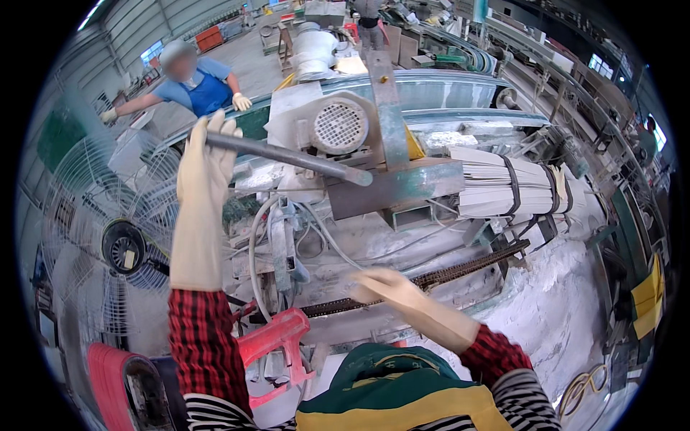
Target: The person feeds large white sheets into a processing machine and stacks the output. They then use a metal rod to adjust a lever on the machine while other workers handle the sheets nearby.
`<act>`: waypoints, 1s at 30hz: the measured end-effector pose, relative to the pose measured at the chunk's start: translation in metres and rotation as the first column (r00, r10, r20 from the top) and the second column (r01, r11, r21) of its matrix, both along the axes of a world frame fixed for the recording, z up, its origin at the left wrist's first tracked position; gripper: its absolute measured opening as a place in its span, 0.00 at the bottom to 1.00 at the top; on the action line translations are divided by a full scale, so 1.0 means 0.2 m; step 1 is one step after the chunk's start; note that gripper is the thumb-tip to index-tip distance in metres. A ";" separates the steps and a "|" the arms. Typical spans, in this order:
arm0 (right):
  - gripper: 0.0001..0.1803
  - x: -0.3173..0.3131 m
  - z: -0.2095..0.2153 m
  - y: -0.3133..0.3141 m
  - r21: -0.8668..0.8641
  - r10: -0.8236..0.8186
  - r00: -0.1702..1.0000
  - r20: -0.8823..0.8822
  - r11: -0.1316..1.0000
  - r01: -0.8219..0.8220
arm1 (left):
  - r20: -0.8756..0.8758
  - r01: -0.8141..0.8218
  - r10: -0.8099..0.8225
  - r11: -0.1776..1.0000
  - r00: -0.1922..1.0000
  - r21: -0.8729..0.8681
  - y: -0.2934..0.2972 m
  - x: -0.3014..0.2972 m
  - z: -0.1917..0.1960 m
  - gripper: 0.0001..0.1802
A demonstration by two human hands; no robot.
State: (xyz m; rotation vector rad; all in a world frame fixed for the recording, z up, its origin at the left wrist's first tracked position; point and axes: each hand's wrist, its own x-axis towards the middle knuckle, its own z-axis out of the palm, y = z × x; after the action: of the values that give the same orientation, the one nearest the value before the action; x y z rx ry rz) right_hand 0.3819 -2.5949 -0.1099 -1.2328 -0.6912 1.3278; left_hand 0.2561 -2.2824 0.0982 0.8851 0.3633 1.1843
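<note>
My left hand (207, 161), in a long cream rubber glove, is raised at the upper left and closed around one end of a grey metal bar (287, 155). The bar slants down to the right, its scuffed end in front of a metal beam (395, 188). Behind it is a machine motor (340, 126) with a round grille. My right hand (392, 293), gloved alike and slightly blurred, hangs lower in the middle, over a dark drive chain (460, 274). Its fingers are loosely stretched to the left, with nothing seen in them.
A large wire-caged fan (123, 246) stands at the left. A red plastic chair (277, 345) is beside my left forearm. Strapped pale strips (521, 185) lie at the right. Hoses (257, 251) loop below the beam. A co-worker in a blue apron (207, 90) stands beyond the fan.
</note>
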 end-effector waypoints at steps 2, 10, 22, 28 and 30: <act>0.20 0.13 -0.24 -0.43 -0.068 -0.252 0.968 -0.020 0.966 0.250 | 0.003 0.082 -0.082 0.995 0.997 0.059 0.10 0.20 0.09 0.22; 0.19 -0.01 -0.74 -1.91 -0.396 -0.977 -0.039 0.208 -0.121 0.910 | -0.417 0.275 -0.092 0.874 0.904 0.402 -0.14 1.22 0.26 0.14; 0.17 0.10 -0.60 -1.52 -0.354 -0.974 0.166 0.152 0.104 0.929 | -0.758 0.616 0.389 0.441 0.524 0.653 -0.81 1.61 -0.04 0.22; 0.23 0.87 -0.02 -1.06 0.173 -0.832 0.131 0.539 0.262 0.949 | -0.858 0.676 0.285 0.530 0.427 0.512 -0.91 1.53 0.04 0.16; 0.23 1.15 0.21 -0.87 0.494 -0.821 0.055 0.568 0.393 0.776 | -0.836 0.648 0.322 0.529 0.444 0.548 -0.91 1.56 0.00 0.13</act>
State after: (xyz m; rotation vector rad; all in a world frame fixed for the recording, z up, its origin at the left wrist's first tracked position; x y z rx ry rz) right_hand 0.6119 -2.7683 -0.0671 -1.7499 -0.4005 -0.2893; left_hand 0.5691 -2.4646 0.0986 2.4419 0.5042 0.4438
